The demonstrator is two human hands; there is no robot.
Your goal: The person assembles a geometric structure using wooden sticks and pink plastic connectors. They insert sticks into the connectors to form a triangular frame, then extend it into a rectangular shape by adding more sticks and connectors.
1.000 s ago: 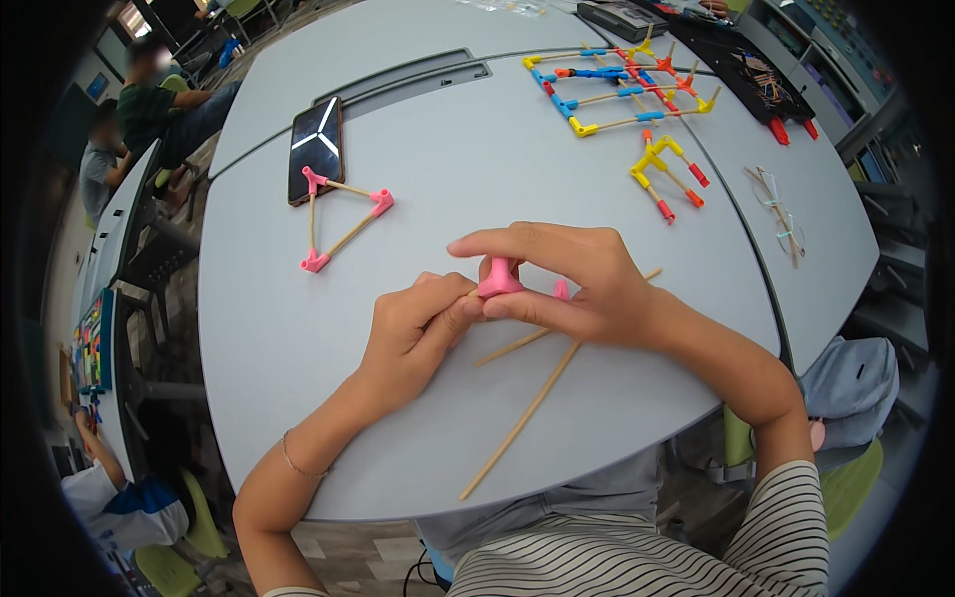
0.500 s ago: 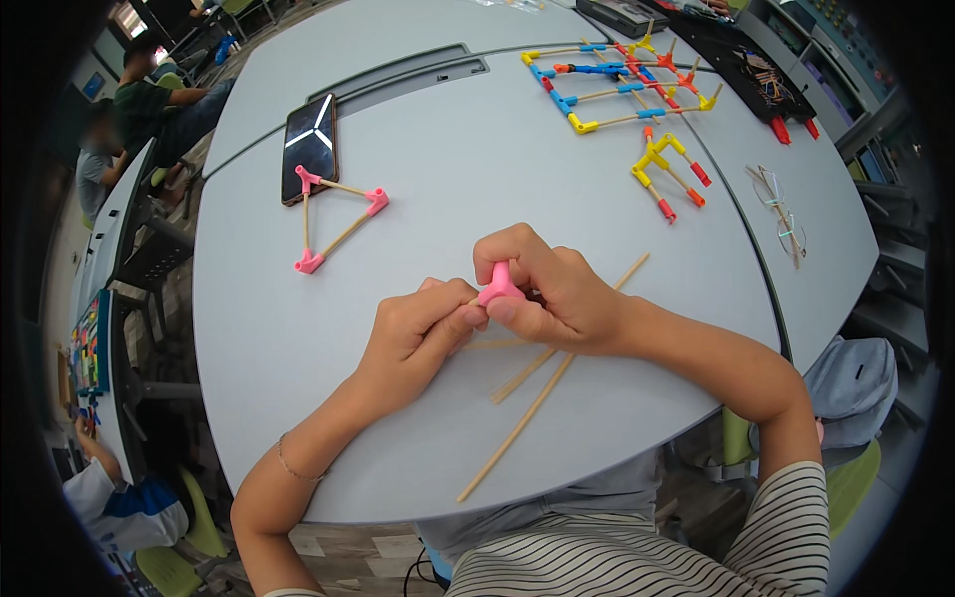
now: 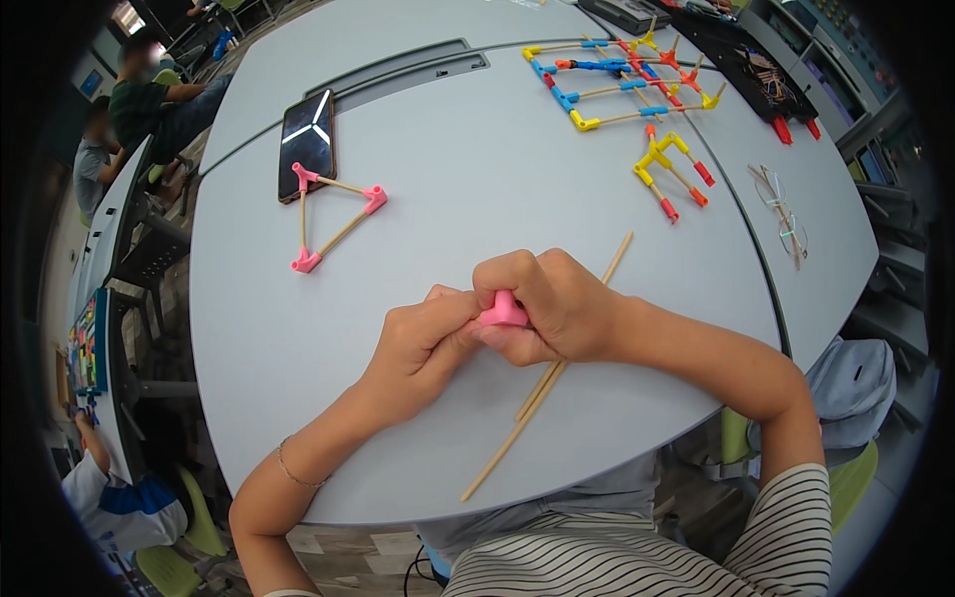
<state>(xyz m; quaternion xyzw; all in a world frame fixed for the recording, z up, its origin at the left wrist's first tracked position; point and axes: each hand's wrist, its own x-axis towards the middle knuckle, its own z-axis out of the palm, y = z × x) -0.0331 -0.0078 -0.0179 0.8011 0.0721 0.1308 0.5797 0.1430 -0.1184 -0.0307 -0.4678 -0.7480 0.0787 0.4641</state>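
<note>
Here we are pinching a pink connector piece [image 3: 502,311] between both hands at frame centre, left hand [image 3: 423,348] and right hand [image 3: 547,303] clamped on it above the wooden sticks [image 3: 542,388], and seating a stick probably calls for steady alignment.

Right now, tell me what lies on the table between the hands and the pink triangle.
In the head view, nothing: only bare grey table separates the pink triangle from the left hand and right hand pinching the pink connector.

Pink connector [image 3: 503,311] mostly hidden inside right hand [image 3: 552,306]; wooden sticks [image 3: 537,393] partly hidden beneath.
</note>
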